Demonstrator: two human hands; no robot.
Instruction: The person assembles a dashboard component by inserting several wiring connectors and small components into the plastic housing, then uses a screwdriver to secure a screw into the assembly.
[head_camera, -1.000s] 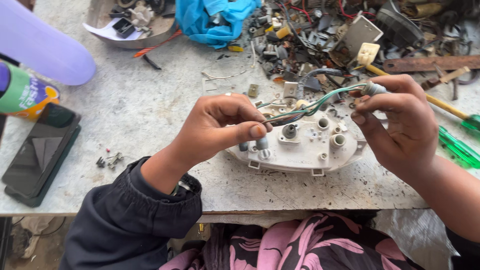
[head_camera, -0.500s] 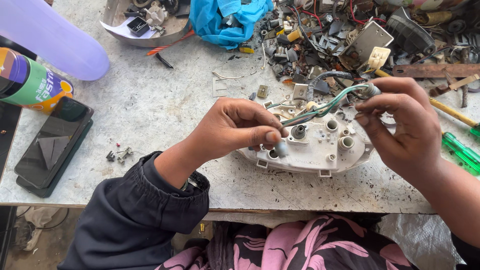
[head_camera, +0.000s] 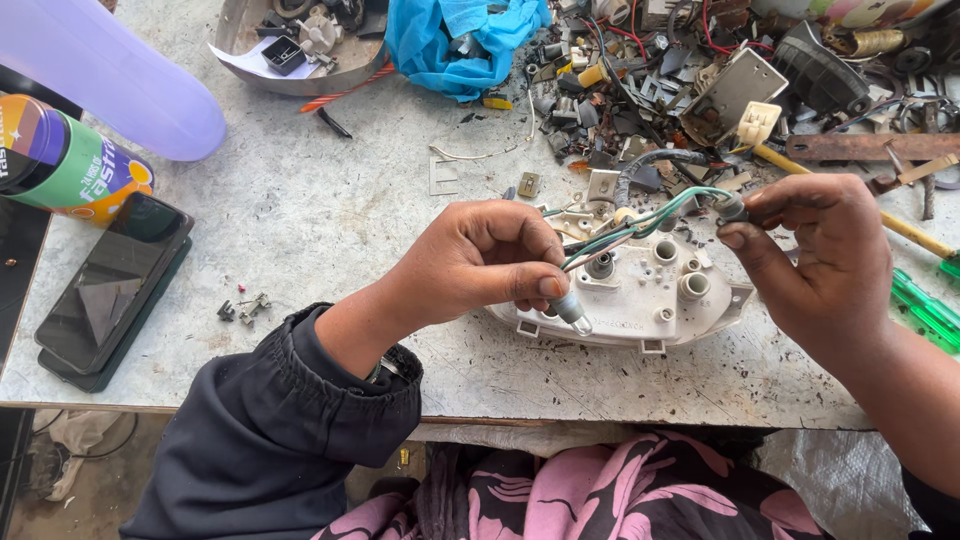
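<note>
Left hand (head_camera: 480, 265) now drawn toward near edge of white panel housing (head_camera: 640, 295) on desk (head_camera: 330, 220), pinching grey bulb socket (head_camera: 572, 310) apparently pulled free; right hand (head_camera: 820, 255) pinching second socket (head_camera: 732, 208), green wires (head_camera: 640, 222) taut between.

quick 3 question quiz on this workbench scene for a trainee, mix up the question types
1. True or false: the left hand pinches a small grey bulb socket above the white plastic housing.
2. Multiple choice: what does the right hand pinch? A) a green screwdriver B) a socket on the end of the green and white wires C) a blue cloth
3. Fill in: the dark phone lies near the table's ____ edge.

Key: 1 true; 2 B; 3 left
</note>
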